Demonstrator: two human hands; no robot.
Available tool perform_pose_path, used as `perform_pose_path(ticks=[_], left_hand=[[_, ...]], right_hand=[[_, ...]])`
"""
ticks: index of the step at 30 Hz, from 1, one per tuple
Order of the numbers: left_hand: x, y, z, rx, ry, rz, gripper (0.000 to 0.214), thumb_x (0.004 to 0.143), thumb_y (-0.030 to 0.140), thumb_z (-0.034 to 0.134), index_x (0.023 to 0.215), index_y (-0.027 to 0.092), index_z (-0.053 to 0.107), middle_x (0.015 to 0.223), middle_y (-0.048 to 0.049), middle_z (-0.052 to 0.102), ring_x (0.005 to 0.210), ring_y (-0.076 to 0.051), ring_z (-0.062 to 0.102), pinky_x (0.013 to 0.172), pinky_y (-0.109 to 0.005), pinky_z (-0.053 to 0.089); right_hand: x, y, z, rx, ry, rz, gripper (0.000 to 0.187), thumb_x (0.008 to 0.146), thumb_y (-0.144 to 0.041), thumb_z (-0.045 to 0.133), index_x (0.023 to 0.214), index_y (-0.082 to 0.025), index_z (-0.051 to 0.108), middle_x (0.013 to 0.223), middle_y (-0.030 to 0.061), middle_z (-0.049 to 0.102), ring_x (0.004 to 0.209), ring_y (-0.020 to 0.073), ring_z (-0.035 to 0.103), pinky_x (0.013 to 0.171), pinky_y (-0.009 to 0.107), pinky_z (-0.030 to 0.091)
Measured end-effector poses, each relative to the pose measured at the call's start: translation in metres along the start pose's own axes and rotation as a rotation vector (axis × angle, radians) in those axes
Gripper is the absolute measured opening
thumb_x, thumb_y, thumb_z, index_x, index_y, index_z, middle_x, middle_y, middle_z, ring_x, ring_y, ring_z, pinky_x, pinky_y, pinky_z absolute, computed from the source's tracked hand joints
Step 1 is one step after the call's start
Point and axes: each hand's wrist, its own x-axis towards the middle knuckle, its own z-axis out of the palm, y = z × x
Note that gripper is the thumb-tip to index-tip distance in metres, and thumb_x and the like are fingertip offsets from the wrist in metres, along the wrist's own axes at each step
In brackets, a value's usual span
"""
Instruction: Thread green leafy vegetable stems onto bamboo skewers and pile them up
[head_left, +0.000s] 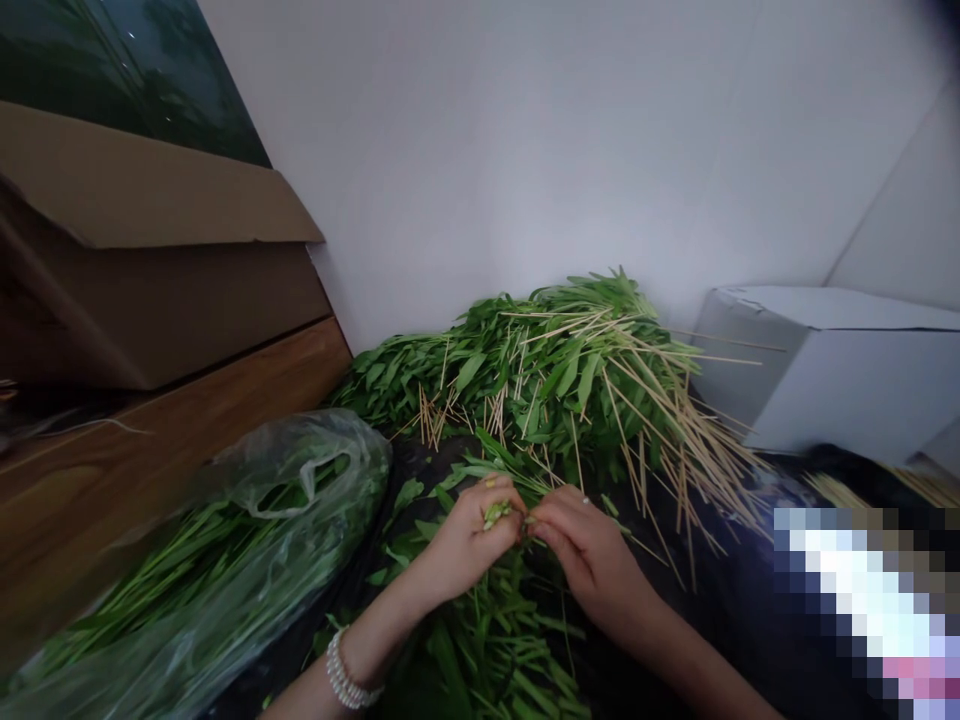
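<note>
In the middle of the head view, my left hand (484, 525) is closed around a small bunch of leafy green stems (496, 514), with their pale cut ends poking out of the fist. My right hand (577, 535) meets it from the right, thumb and forefinger pinched on what looks like a stem end, close to my left fingertips. Leaves of the bunch seem to reach away beyond my hands. Below both hands lies a loose pile of green stems and leaves (510, 645) on black plastic sheeting.
A large heap of leafy greens (480, 370) with dry straw-coloured stalks (697, 450) lies against the white wall (510, 150). At left are a clear plastic bag (300, 550) of greens and a cardboard box (195, 300) on a wooden surface (247, 390). A white box (847, 370) stands right.
</note>
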Motion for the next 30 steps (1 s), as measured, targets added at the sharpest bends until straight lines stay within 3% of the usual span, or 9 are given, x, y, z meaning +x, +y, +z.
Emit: perform_pose_path(ticks=[4,6,9,11,14,17,20,24,30], left_hand=[[-0.002,-0.014,-0.033,-0.094,0.245,-0.129,0.022,0.083,0.020,0.039,0.062,0.020,0.044,0.066,0.0003,0.045,0.065,-0.015,0.046,0.063,-0.026,0.040],[-0.003,-0.017,-0.049,-0.030,0.310,-0.133,0.023,0.085,0.023,0.039,0.064,0.020,0.047,0.068,-0.0005,0.047,0.068,-0.016,0.048,0.065,-0.026,0.042],[-0.004,-0.010,-0.057,0.134,0.247,-0.047,0.026,0.087,0.026,0.041,0.065,0.019,0.053,0.074,-0.0026,0.052,0.078,-0.018,0.052,0.076,-0.030,0.043],[-0.006,-0.002,-0.053,0.216,0.163,0.023,0.026,0.088,0.023,0.042,0.067,0.018,0.057,0.086,-0.0050,0.058,0.089,-0.019,0.053,0.085,-0.032,0.042],[-0.008,0.006,-0.043,0.239,0.030,0.059,0.022,0.088,0.018,0.044,0.072,0.018,0.059,0.097,-0.0057,0.064,0.096,-0.019,0.055,0.089,-0.032,0.042],[-0.010,0.007,-0.039,0.215,-0.057,-0.010,0.023,0.090,0.017,0.041,0.077,0.019,0.060,0.083,-0.0022,0.066,0.083,-0.016,0.059,0.081,-0.028,0.043],[-0.011,0.006,-0.038,0.234,-0.054,-0.073,0.022,0.091,0.018,0.041,0.077,0.019,0.057,0.067,0.0020,0.061,0.068,-0.013,0.056,0.070,-0.024,0.041],[-0.011,0.005,-0.036,0.265,-0.082,-0.067,0.020,0.091,0.021,0.042,0.077,0.018,0.056,0.070,0.0024,0.057,0.066,-0.012,0.052,0.065,-0.022,0.038],[-0.013,-0.003,-0.020,0.311,-0.172,-0.064,0.019,0.089,0.021,0.045,0.073,0.018,0.056,0.070,0.0023,0.056,0.067,-0.012,0.051,0.065,-0.021,0.038]], right_hand=[[0.003,0.006,-0.028,0.118,0.049,0.172,0.027,0.096,-0.028,0.040,0.081,-0.021,0.060,0.076,0.0005,0.061,0.072,0.0140,0.058,0.065,0.024,0.046],[0.003,0.009,-0.042,0.143,-0.137,0.207,0.027,0.095,-0.030,0.043,0.083,-0.022,0.065,0.075,-0.0004,0.063,0.068,0.0131,0.059,0.062,0.024,0.047],[0.001,0.014,-0.050,0.154,-0.438,0.166,0.017,0.090,-0.033,0.056,0.087,-0.025,0.071,0.080,-0.0011,0.068,0.071,0.0130,0.062,0.065,0.024,0.049],[-0.001,0.016,-0.047,0.093,-0.494,0.118,0.016,0.087,-0.033,0.060,0.081,-0.025,0.072,0.076,-0.0017,0.067,0.074,0.0130,0.062,0.069,0.025,0.048],[-0.003,0.017,-0.036,-0.018,-0.454,0.073,0.022,0.092,-0.028,0.055,0.076,-0.023,0.070,0.072,-0.0025,0.067,0.075,0.0127,0.061,0.073,0.026,0.047],[-0.004,0.015,-0.028,-0.074,-0.431,0.049,0.022,0.094,-0.023,0.050,0.084,-0.025,0.070,0.077,-0.0035,0.070,0.080,0.0128,0.062,0.075,0.026,0.046],[-0.006,0.013,-0.027,-0.124,-0.431,0.075,0.023,0.095,-0.022,0.048,0.088,-0.026,0.070,0.078,-0.0050,0.071,0.075,0.0113,0.063,0.073,0.025,0.045],[-0.010,0.006,-0.021,-0.141,-0.359,0.078,0.012,0.088,-0.024,0.059,0.088,-0.028,0.070,0.079,-0.0050,0.070,0.077,0.0131,0.062,0.075,0.027,0.044],[-0.024,-0.018,0.019,-0.096,-0.326,-0.047,0.025,0.080,-0.010,0.059,0.098,-0.026,0.066,0.091,0.0000,0.064,0.085,0.0138,0.058,0.075,0.025,0.044]])
